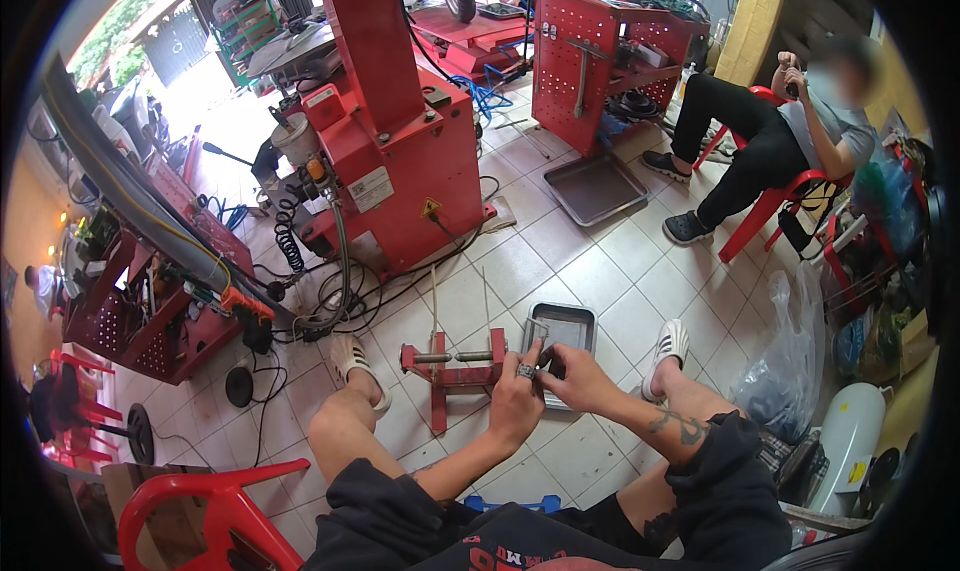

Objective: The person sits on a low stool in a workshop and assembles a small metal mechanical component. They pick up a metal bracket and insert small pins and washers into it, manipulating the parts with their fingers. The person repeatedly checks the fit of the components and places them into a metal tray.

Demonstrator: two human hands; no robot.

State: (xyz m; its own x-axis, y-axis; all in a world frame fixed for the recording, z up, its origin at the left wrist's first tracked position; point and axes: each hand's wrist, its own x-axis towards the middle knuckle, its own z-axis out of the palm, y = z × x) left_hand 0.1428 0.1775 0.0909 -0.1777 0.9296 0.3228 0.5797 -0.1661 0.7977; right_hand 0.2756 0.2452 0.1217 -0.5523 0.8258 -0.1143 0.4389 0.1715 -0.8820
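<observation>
My left hand (515, 403) and my right hand (581, 379) meet in front of me with fingers pinched close together. Whatever small thing sits between the fingertips is too small to make out. A thin, bent metal piece (537, 328) shows just above the left fingers; whether it is held or lies behind them I cannot tell. Left of my hands, on the floor, stands a red metal stand (439, 411) with a horizontal screw rod across its top. Partly behind my hands lies a grey metal tray (588, 316).
A tall red machine (400, 191) with hoses and cables stands ahead. A larger dark tray (597, 191) lies by the red perforated tool cart (570, 81). Seated at the right is another person (770, 131). A plastic bag (785, 361), white tank (848, 446) and red chair (200, 496) flank me.
</observation>
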